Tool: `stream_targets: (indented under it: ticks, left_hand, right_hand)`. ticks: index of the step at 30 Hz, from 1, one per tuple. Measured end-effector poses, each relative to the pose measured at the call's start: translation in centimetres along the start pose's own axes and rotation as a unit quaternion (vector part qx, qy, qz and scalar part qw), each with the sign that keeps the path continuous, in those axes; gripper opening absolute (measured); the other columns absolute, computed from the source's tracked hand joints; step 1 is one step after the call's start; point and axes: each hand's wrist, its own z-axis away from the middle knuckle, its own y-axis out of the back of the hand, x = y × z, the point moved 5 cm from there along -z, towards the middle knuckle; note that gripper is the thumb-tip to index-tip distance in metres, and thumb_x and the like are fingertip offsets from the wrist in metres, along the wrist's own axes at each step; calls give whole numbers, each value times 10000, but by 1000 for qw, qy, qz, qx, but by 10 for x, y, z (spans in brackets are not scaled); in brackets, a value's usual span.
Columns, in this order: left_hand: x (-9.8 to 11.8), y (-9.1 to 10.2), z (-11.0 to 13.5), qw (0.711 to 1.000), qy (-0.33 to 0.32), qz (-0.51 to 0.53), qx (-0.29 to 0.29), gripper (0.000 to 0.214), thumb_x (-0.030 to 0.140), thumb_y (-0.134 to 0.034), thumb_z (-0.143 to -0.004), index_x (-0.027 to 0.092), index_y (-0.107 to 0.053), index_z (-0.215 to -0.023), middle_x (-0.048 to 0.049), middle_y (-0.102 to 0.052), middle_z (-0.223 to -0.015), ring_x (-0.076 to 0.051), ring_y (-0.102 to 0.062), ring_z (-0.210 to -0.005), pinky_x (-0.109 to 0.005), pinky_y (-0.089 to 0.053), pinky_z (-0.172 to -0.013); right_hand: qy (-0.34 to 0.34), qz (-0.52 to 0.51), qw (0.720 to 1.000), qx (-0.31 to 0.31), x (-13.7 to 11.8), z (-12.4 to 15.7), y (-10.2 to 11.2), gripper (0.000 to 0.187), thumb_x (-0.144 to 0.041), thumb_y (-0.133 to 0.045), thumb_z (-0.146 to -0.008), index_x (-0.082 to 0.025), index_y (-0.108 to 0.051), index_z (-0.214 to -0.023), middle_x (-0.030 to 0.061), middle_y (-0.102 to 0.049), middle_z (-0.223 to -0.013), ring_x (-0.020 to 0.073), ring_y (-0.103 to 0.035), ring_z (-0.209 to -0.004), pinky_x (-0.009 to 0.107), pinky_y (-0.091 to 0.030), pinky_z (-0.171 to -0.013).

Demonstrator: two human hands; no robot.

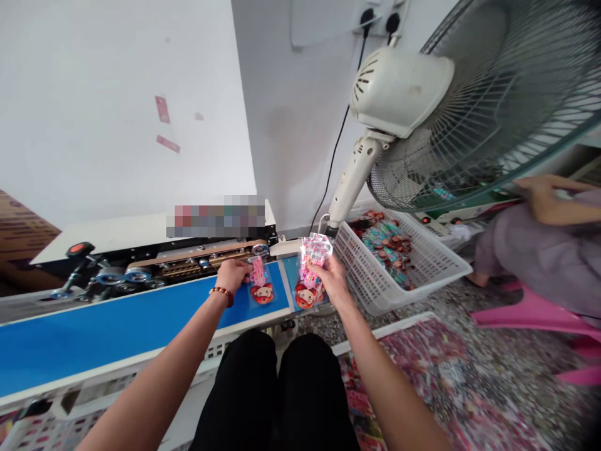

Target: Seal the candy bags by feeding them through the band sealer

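Observation:
My left hand (233,273) is closed on the top edge of a small clear packet (260,283) with a pink strip and a cartoon face, which lies flat on the blue conveyor belt (117,329) near the sealing machine's rollers (188,263). My right hand (328,275) grips a bunch of similar pink packets (313,268), held upright over the belt's right end. My black-trousered knees show below.
A white plastic basket (422,263) with coloured packets stands to the right, under a large standing fan (469,106). Another tray (413,376) of packets lies on the floor by my right leg. A person in purple sits on a pink stool (535,313) at far right.

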Motion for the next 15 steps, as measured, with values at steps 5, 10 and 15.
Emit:
stream_targets:
  ticks: [5,10,15]
  left_hand:
    - [-7,48,40,959,-99,-132,230,360,374,-709,-763,183,-654,-1063,-119,-692,-999,-298,-659,-900,-386,-501,-810]
    - [28,-19,74,964,-247,-33,89,232,421,-624,-874,218,-685,-968,-85,-698,-907,-251,-636,-805,-346,-489,-774]
    - [61,-81,60,976,-208,67,10,229,380,-809,-740,210,-663,-791,-40,-681,-739,-202,-598,-691,-280,-408,-653]
  right_hand:
    - [-6,-2,1000,-15,2,2,-8,405,-379,-839,-636,-247,-658,-974,-23,-757,-864,214,-683,-760,317,-541,-710]
    - [-11,-16,1000,-23,-4,1,-14,457,-368,-860,-606,-261,-640,-993,-23,-761,-889,226,-707,-775,337,-566,-729]
    - [-13,-10,999,-31,-6,2,-14,468,-384,-870,-609,-264,-641,-999,-4,-771,-908,254,-726,-839,361,-578,-763]
